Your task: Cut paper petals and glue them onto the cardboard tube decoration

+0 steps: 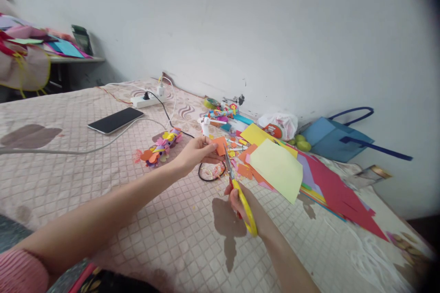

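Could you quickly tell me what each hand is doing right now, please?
Left hand: closed, pinching an orange paper piece.
Right hand: closed, holding yellow scissors.

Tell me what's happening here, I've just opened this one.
A person is cutting paper over a quilted bed cover. The left hand pinches a small orange paper piece. The right hand holds yellow-handled scissors, with the blades at that piece's edge. Nearby lie a stack of coloured sheets, a paper flower garland and a phone.
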`<action>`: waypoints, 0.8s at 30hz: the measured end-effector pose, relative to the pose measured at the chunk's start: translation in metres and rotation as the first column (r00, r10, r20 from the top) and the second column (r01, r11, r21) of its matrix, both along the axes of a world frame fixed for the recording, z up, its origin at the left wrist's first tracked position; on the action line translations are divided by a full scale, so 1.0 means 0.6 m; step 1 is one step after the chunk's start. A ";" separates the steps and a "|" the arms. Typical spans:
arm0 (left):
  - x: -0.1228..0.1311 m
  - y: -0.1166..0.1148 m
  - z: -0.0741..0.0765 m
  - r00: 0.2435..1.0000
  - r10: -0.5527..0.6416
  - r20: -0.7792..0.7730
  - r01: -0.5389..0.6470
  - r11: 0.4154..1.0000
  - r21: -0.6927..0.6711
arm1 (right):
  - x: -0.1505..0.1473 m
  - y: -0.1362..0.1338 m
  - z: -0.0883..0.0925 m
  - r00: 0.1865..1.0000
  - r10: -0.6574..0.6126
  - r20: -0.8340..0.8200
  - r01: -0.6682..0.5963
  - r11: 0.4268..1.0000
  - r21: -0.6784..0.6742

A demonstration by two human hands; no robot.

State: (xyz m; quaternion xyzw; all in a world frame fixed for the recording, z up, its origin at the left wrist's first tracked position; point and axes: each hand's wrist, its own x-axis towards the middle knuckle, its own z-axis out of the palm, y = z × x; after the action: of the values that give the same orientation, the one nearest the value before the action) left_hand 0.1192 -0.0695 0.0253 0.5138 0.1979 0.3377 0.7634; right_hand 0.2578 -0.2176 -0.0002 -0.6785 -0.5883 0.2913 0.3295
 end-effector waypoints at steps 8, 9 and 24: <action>0.000 -0.001 0.001 1.000 0.006 0.006 -0.006 1.000 0.005 | 0.000 0.002 0.002 0.998 -0.029 0.050 0.031 0.999 -0.024; 0.000 -0.001 0.001 1.000 0.007 0.005 -0.007 1.000 0.004 | 0.000 0.002 0.002 0.998 -0.031 0.051 0.032 0.999 -0.023; -0.003 0.001 0.003 1.000 -0.015 0.005 0.015 1.000 0.013 | 0.004 0.006 -0.012 0.996 -0.053 -0.066 0.048 0.997 -0.066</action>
State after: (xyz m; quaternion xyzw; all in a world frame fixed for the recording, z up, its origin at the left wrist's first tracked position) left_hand 0.1173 -0.0686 0.0271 0.5195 0.1900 0.3344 0.7630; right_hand 0.2603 -0.2141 -0.0071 -0.6930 -0.5498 0.3246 0.3347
